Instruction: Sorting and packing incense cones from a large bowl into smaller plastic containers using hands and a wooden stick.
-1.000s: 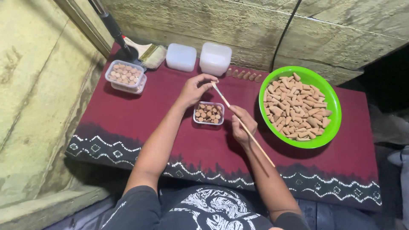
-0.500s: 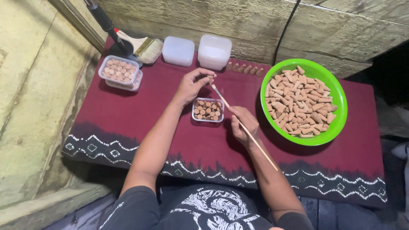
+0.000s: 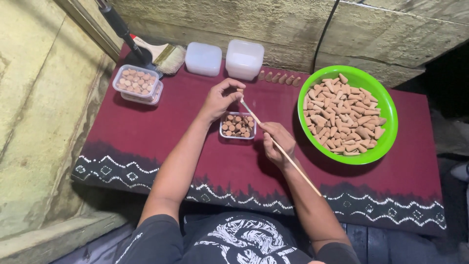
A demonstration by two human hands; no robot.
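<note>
Incense cone point(image 3: 240, 91), small and tan, sits pinched at my left hand's point(image 3: 218, 100) fingertips, above the far edge of the small clear tub point(image 3: 237, 126) on the maroon cloth point(image 3: 195, 146). That hand is closed on it with thumb and forefinger; the other fingers curl loosely. My right hand point(image 3: 276, 141) is closed around a thin wooden stick point(image 3: 278, 145), gripping it just short of its middle.

The stick's long axis runs diagonally: tip up and left, meeting the cone, butt trailing down and right past my forearm. Which way the cone itself points I cannot tell; my fingers cover most of it.

To do this well, I judge the stick should stay in line with the cone's axis and press gently, the left fingers bracing so the cone does not crumble or twist.

The tub already holds roughly 12 cones standing close together. To the right a green bowl point(image 3: 386, 105) is heaped with loose cones. Far left is a filled clear tub point(image 3: 136, 82), beyond it a paintbrush point(image 3: 163, 53), and 2 white lidded boxes point(image 3: 223, 58) stand at the wall.
</note>
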